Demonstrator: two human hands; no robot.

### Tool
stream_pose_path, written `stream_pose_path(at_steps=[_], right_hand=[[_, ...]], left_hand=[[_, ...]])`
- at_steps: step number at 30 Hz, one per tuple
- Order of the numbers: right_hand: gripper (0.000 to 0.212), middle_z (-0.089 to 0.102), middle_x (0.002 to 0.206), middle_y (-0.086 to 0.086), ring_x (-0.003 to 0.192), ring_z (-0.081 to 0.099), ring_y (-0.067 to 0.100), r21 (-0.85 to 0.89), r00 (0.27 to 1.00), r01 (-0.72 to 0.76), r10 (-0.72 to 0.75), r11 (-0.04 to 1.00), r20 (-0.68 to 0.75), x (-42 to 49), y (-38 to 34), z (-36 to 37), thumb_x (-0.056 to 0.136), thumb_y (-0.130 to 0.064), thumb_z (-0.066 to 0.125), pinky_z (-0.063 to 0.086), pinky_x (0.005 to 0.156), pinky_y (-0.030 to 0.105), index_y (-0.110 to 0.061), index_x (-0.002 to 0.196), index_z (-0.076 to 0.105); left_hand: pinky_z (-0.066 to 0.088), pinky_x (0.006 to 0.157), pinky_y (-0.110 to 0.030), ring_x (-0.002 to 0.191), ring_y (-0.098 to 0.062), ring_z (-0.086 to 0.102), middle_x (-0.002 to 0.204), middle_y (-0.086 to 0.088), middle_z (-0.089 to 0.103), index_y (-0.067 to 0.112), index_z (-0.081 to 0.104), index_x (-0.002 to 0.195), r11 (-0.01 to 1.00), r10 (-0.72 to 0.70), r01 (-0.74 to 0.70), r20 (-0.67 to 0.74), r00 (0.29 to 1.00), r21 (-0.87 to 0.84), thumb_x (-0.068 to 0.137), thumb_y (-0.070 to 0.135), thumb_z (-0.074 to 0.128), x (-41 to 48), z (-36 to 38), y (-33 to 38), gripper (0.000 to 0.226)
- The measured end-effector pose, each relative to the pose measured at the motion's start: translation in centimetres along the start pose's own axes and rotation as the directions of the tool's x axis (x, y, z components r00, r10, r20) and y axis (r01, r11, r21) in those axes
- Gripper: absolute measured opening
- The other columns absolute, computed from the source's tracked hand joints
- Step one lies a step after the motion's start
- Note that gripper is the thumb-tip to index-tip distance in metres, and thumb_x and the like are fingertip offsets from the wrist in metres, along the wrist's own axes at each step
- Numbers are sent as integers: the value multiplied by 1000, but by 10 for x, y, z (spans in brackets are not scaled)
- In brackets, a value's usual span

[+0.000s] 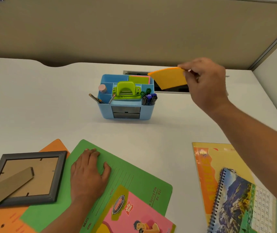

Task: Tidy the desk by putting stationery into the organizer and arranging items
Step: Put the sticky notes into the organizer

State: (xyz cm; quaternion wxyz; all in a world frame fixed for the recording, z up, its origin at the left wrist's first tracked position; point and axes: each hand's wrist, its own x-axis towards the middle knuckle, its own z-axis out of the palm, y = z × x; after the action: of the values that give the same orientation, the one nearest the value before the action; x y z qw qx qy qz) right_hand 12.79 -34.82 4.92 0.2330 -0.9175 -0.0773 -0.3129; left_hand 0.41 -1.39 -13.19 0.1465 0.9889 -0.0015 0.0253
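Orange pad [168, 78], right hand [207, 84] pinching, pointing left

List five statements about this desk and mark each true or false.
1. The right hand holds an orange pad in the air beside the blue organizer. True.
2. The left hand grips a marker. False: it rests flat on the green folder.
3. A green hole punch sits in the organizer. True.
4. The picture frame stands upright. False: it lies back-side up.
5. The markers lie on the folder. False: they stand in the organizer.
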Motion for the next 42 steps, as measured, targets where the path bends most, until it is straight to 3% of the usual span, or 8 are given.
stream_pose_path(at_steps=[2,8,13,20,26,35,42], right_hand=[[23,70,93,11,83,63,24,-7,997,76,-76,997,27,24,-6,8,90,-9,55,49,75,31,-9,103,74],[25,66,98,12,90,60,26,-85,961,216,-197,973,194,77,-20,43,93,-13,54,47,73,36,-11,108,73],[27,65,105,11,99,59,30,-151,885,275,-189,949,426,100,-25,70,95,-10,50,48,79,38,-14,109,72],[29,61,106,6,101,56,27,-212,827,246,-91,946,555,95,-27,102,94,-7,53,49,79,40,-21,112,69],[26,65,108,4,95,59,25,-190,796,147,-3,971,605,87,-17,123,90,-4,56,53,80,40,-22,107,66],[24,63,99,4,91,61,24,-106,744,2,69,994,665,80,-6,134,90,3,54,54,79,41,-18,100,55],[33,64,92,3,86,60,25,-106,832,-48,99,993,546,76,-2,129,82,11,48,54,72,39,-20,87,57]], left_hand=[[36,103,-43,126,-21,46,123,0,57,16,58,116,1000,-4,4,4,1000,2,84,50,41,0,0,0,49],[37,102,-42,125,-21,46,123,1,56,16,59,113,1000,-2,2,5,1000,-2,83,49,42,1,-1,1,48],[34,102,-39,126,-21,46,123,2,56,16,59,113,1000,-1,1,12,1000,-3,82,48,43,2,-2,0,47],[36,100,-42,126,-22,47,124,-1,57,14,61,113,1000,8,-8,-3,1000,-8,81,47,44,3,1,-4,49],[41,96,-44,125,-24,49,123,-3,57,14,61,113,1000,9,-9,-3,1000,-11,81,46,43,4,2,-1,49],[35,101,-39,128,-20,44,123,1,56,16,60,114,1000,5,-5,3,1000,-3,82,47,45,5,3,-4,47],[33,102,-38,128,-20,45,123,1,56,17,60,113,1000,6,-6,-14,1000,-3,83,47,44,4,4,-4,46]])
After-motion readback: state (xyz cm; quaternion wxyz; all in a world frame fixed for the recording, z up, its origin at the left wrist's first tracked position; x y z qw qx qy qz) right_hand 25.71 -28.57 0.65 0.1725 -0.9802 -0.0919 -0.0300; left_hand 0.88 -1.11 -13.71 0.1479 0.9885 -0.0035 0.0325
